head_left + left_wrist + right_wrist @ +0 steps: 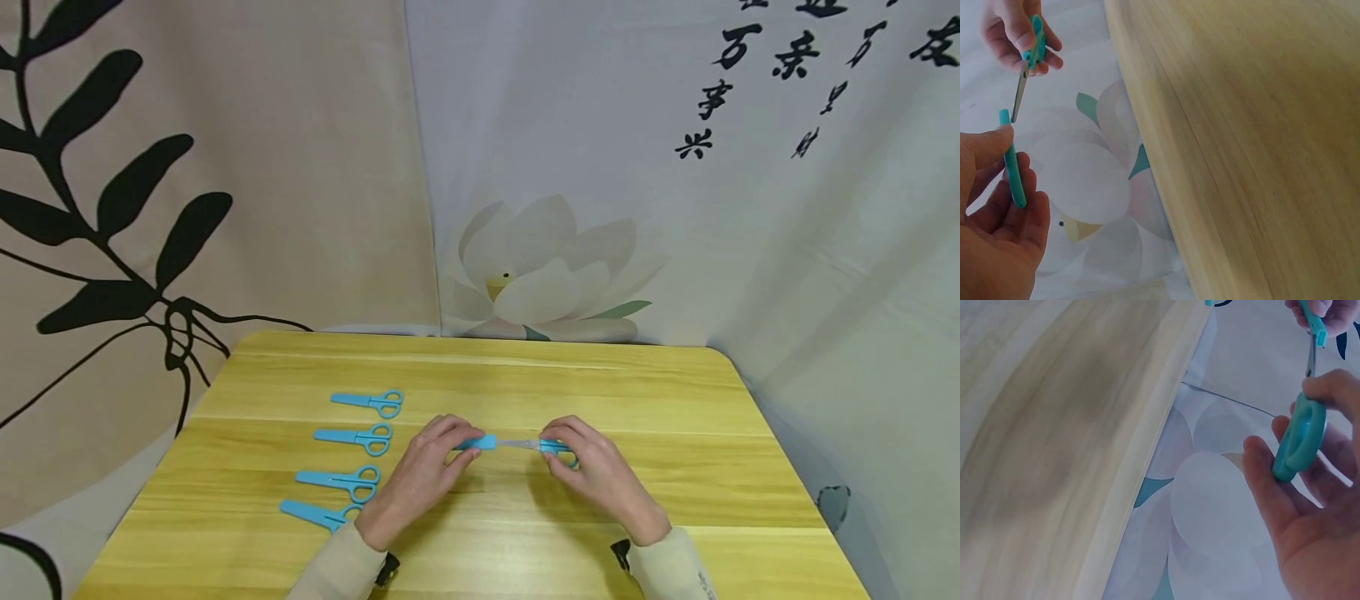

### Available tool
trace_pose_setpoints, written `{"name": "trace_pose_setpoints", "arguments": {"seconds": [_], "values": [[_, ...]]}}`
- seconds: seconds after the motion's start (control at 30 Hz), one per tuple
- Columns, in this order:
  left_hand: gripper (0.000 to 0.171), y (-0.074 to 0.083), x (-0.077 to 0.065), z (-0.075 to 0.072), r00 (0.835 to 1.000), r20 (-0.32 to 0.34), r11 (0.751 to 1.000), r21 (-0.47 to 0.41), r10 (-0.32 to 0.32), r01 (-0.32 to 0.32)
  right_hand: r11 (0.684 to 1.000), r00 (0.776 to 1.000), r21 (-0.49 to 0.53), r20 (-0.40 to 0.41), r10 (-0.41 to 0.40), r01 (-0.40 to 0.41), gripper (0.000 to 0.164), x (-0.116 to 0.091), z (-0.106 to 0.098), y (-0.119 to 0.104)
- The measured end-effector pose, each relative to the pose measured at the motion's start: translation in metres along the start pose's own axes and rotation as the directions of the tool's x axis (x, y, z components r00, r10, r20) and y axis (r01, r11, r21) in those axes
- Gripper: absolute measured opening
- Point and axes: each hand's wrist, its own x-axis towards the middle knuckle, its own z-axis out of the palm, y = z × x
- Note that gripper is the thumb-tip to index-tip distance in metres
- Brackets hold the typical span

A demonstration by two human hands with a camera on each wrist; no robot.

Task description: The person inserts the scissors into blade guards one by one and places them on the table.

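My left hand point(427, 471) pinches a blue blade cover point(1012, 159) between thumb and fingers. Facing it, my right hand point(596, 471) holds a pair of scissors point(1302, 434) by the blue handles. The bare metal blades point(519, 444) look closed together and point at the cover's mouth. In the left wrist view the blade tip lies beside the cover's open end; whether the two touch, I cannot tell. Both hands are raised above the wooden table.
Several covered blue scissors lie in a column at the table's left: the farthest pair point(367, 402), a second point(354, 437), a third point(339, 480) and the nearest point(315, 512), partly behind my left wrist. A printed curtain point(540, 167) hangs behind the wooden table point(675, 392).
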Motion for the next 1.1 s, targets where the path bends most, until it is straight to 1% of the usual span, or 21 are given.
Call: {"name": "trace_pose_setpoints", "arguments": {"seconds": [0.2,0.43,0.67,0.9,1.1], "values": [[0.022,-0.001,0.001,0.001,1.0,-0.028,1.0,0.022,0.007,-0.006,1.0,1.0,-0.019,-0.022,0.01,-0.01,0.023,0.001,-0.003,-0.001],[0.021,0.0,0.002,0.0,1.0,-0.024,0.999,0.03,0.015,-0.014,1.0,1.0,-0.023,-0.008,-0.012,0.012,0.023,0.002,-0.002,-0.002],[0.021,0.0,0.003,0.0,0.999,-0.03,0.998,0.06,0.029,-0.027,0.997,0.999,-0.061,-0.026,-0.043,0.041,0.024,0.005,-0.002,-0.005],[0.019,-0.001,0.005,-0.001,0.997,-0.029,0.994,0.083,0.067,-0.064,0.994,0.999,-0.101,-0.013,-0.049,0.047,0.028,0.009,-0.004,-0.009],[0.017,0.001,0.007,-0.002,0.994,-0.019,0.99,0.099,0.108,-0.105,0.993,0.999,-0.108,-0.008,-0.041,0.04,0.033,0.012,-0.006,-0.013]]}}
